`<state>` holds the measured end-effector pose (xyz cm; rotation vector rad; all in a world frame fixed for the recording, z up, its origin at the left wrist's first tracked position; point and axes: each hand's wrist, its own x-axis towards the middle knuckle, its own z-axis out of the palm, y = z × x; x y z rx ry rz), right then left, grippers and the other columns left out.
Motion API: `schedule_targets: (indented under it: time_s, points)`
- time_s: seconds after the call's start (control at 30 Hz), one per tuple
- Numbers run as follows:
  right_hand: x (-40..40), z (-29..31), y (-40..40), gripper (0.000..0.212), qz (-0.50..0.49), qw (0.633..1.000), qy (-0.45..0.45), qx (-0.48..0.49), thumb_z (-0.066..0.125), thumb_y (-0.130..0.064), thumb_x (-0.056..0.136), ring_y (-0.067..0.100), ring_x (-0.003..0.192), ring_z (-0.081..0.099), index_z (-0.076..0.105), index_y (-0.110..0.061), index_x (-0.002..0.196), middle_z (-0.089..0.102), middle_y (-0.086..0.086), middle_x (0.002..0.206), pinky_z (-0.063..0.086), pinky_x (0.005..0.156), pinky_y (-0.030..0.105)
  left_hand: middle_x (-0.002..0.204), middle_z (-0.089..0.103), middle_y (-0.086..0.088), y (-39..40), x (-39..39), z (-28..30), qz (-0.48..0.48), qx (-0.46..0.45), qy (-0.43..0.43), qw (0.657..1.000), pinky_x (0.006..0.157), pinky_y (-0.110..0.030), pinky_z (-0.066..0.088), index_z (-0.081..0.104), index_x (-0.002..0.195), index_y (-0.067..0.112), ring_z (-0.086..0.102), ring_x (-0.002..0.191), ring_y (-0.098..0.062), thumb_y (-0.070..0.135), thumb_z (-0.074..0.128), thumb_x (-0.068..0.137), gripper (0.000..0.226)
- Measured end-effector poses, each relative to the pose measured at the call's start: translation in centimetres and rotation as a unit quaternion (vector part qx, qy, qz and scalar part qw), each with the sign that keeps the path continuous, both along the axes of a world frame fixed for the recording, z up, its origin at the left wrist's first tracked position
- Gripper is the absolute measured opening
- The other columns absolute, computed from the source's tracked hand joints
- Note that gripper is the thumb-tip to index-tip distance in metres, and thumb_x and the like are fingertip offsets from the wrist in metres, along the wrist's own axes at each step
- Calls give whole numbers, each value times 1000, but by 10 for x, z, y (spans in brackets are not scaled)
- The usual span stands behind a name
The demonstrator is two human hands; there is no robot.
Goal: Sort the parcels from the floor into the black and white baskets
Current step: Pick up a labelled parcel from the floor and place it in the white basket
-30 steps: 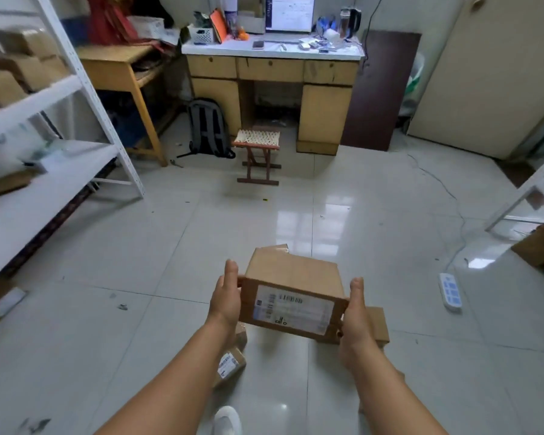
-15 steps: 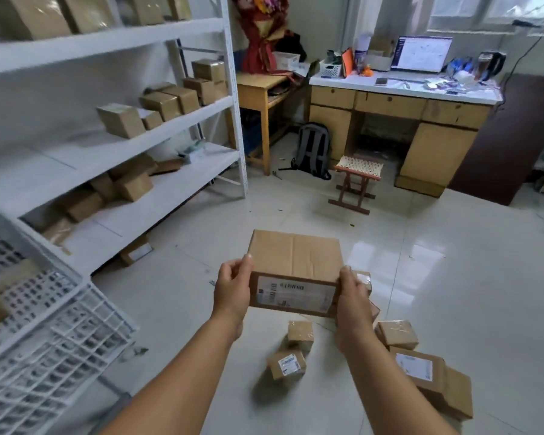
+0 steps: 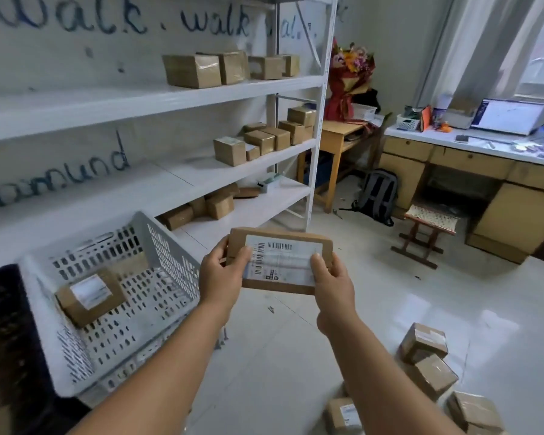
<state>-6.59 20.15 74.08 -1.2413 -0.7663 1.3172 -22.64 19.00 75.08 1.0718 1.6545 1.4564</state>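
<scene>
A: Status on hands?
B: Left hand (image 3: 220, 277) and right hand (image 3: 330, 282) both up at mid-frame, clamped on one flat parcel (image 3: 280, 262). Fingers (image 3: 317, 259) pinching its short edges, thumbs over the front face. Label side turned toward camera, barcode visible, text too blurred to read.

A: Parcel location?
B: In the air, above the floor (image 3: 390, 309), just right of the white basket (image 3: 167, 255). Not touching the basket.

A: Baskets?
B: White basket at lower left, tilted, perforated walls. One labelled box (image 3: 90, 295) already inside, lying against the near-left wall. Black basket (image 3: 4, 324) at far left edge, mostly cut off. Contents not visible.

A: Remaining on floor?
B: Cluster of brown boxes (image 3: 427, 359) at lower right, close together, some touching. Exact count unclear, partly cropped by frame edge.

A: Surroundings?
B: White shelf unit (image 3: 201, 95) behind the baskets, brown boxes on several levels. Beyond that: grey backpack (image 3: 377, 196) on the floor against a desk, small stool (image 3: 427, 230) beside it, laptop (image 3: 509, 116) open on the tabletop (image 3: 471, 142) at upper right. Flower bouquet (image 3: 349, 83) in the back corner.
</scene>
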Motion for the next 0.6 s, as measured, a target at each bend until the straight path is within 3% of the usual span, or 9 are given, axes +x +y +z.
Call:
schedule_targets:
  time_s: [0.1,0.27,0.37,0.5,0.6]
  points:
    - [-49,15,2,38,20,1000,0,14,54,-26,97,13,93,67,52,-27,135,67,0,110,49,56,14,96,69,6,-6,-46,14,24,13,-11,1000,76,-35,57,56,110,39,67,85,-14,35,62,89,22]
    - [-126,29,4,44,59,998,8,16,54,-26,97,14,92,67,47,-29,141,67,3,111,52,54,15,87,65,10,-21,-117,23,85,27,-7,996,66,-24,48,52,104,40,62,79,-8,35,61,90,17]
    - [-168,31,3,46,86,996,12,15,55,-26,97,14,89,68,45,-28,142,67,4,111,53,52,17,90,63,12,-31,-156,21,119,21,-7,993,71,-25,45,58,116,31,60,82,-9,36,60,91,26]
    - [-219,22,8,43,122,992,-6,6,55,-28,96,20,91,71,49,-30,138,70,4,108,60,76,39,105,66,3,-39,-202,14,165,-3,-12,986,76,-28,46,57,124,27,62,90,-14,37,60,90,36]
    - [-250,12,18,36,156,987,-27,-5,55,-31,96,23,90,72,54,-32,132,71,4,104,60,78,45,109,65,2,-40,-228,3,197,-19,-19,980,86,-36,51,56,122,27,62,96,-18,39,60,89,35]
